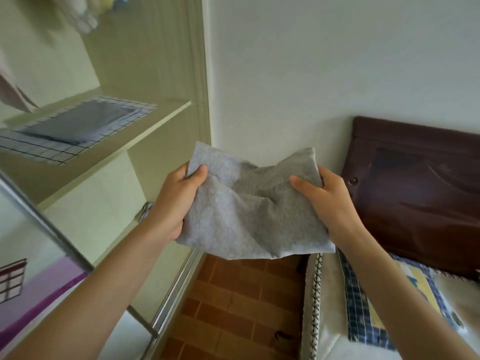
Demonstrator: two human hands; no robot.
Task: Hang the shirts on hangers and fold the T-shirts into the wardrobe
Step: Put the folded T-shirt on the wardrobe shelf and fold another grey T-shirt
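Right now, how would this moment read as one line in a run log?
left hand: gripping tee | right hand: gripping tee | tee: folded, grey, held up | shelf: folded clothes

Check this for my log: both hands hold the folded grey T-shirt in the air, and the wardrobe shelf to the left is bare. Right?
Not quite. The head view shows the shelf already carries folded blue cloth on a checked one. The rest stands: left hand and right hand hold the folded grey T-shirt in the air.

T-shirt: grey, folded into a small rumpled bundle, held up in the air in front of the white wall.
Wardrobe: pale green, open, to the left of the T-shirt.
Shelf: holds a folded blue garment lying flat on checked cloth.
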